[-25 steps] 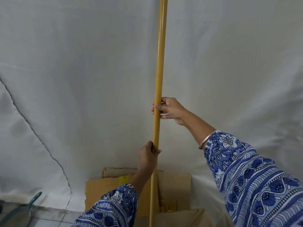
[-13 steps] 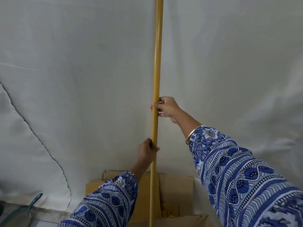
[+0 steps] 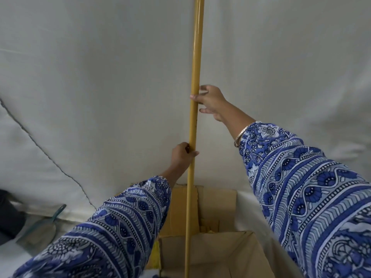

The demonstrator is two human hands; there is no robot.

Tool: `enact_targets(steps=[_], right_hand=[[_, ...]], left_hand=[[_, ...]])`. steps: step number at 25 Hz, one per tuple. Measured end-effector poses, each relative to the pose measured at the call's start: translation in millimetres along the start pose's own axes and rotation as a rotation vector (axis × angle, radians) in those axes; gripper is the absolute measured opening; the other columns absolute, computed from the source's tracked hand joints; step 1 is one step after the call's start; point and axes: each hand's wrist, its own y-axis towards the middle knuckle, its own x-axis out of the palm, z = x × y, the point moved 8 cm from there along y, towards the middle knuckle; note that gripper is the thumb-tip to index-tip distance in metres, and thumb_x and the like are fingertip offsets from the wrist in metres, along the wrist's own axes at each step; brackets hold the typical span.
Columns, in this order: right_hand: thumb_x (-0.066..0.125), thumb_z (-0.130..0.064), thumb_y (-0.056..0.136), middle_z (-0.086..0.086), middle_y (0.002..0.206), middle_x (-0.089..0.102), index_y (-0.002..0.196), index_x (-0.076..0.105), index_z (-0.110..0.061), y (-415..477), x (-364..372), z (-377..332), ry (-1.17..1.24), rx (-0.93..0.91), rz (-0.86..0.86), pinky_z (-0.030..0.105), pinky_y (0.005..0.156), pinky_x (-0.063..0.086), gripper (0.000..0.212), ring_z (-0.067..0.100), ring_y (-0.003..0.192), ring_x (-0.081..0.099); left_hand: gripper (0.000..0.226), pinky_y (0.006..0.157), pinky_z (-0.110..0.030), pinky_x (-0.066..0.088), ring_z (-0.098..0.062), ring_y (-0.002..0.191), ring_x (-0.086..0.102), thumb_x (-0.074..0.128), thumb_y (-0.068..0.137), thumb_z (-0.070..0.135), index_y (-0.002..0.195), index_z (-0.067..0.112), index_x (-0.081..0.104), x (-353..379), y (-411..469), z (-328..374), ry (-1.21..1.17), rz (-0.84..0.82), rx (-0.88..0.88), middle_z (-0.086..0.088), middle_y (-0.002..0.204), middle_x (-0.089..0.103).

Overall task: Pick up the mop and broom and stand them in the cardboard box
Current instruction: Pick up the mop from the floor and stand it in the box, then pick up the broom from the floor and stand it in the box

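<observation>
A long yellow pole (image 3: 195, 57), the handle of the mop or broom, stands almost upright in front of me. Its lower end goes down into the open cardboard box (image 3: 216, 249), and its head is hidden there. My left hand (image 3: 182, 155) grips the pole low down, just above the box flaps. My right hand (image 3: 210, 101) holds the pole higher up with thumb and forefinger, its other fingers spread loose. A bit of yellow (image 3: 156, 255) shows at the box's left wall behind my left sleeve. I cannot tell what it is.
A white cloth (image 3: 90, 97) hangs as a backdrop right behind the box. A teal-handled dustpan (image 3: 40, 227) lies on the floor at the left, next to a dark object (image 3: 8, 213) at the frame's edge.
My view has tipped down, so more of the box shows. Both arms have stretched further forward along the pole, and my right hand's lower fingers have loosened.
</observation>
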Motion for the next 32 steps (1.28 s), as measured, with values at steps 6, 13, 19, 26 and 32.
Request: enact_targets(steps=[6, 13, 19, 26, 32], right_hand=[[0.064, -0.020, 0.083, 0.015, 0.131, 0.053, 0.135, 0.037, -0.010, -20, -18, 6, 0.041, -0.081, 0.225, 0.045, 0.099, 0.048, 0.060, 0.026, 0.117, 0.055], [0.050, -0.019, 0.080, -0.001, 0.065, 0.058, 0.074, 0.048, -0.025, -81, 2, 22, 0.073, -0.151, 0.525, 0.053, 0.067, 0.056, 0.008, 0.019, 0.050, 0.055], [0.050, -0.016, 0.083, 0.001, 0.063, 0.054, 0.077, 0.049, -0.018, -126, 139, 37, -0.064, -0.141, 0.335, 0.040, 0.055, 0.053, 0.007, 0.014, 0.041, 0.051], [0.049, -0.010, 0.089, 0.003, 0.061, 0.051, 0.087, 0.051, -0.007, -178, 374, 94, -0.089, 0.077, 0.115, 0.018, 0.034, 0.044, 0.004, -0.002, 0.026, 0.045], [0.046, -0.008, 0.091, 0.008, 0.066, 0.053, 0.082, 0.053, -0.007, -196, 500, 198, -0.111, 0.363, 0.004, 0.024, 0.041, 0.047, 0.012, 0.016, 0.048, 0.050]], left_hand=[[0.050, 0.091, -0.033, 0.048, -0.027, 0.112, 0.057, 0.068, 0.082, 0.014, 0.127, 0.002, 0.048, -20, -18, -9, -0.082, 0.095, -0.024, -0.016, 0.126, 0.057], [0.040, 0.087, -0.033, 0.049, -0.030, 0.109, 0.060, 0.067, 0.083, 0.016, 0.117, -0.001, 0.056, -94, -59, -37, 0.009, 0.139, 0.006, -0.018, 0.125, 0.058], [0.030, 0.086, -0.036, 0.051, -0.032, 0.107, 0.062, 0.068, 0.083, 0.016, 0.107, -0.001, 0.062, -215, -123, -139, 0.122, 0.146, -0.029, -0.020, 0.120, 0.060], [0.029, 0.081, -0.030, 0.046, -0.032, 0.105, 0.062, 0.069, 0.081, 0.015, 0.104, 0.000, 0.064, -401, -209, -329, 0.233, 0.096, -0.247, -0.021, 0.117, 0.061], [0.032, 0.089, -0.039, 0.048, -0.034, 0.105, 0.060, 0.069, 0.081, 0.014, 0.107, -0.003, 0.062, -462, -227, -459, 0.290, 0.026, -0.431, -0.021, 0.117, 0.063]])
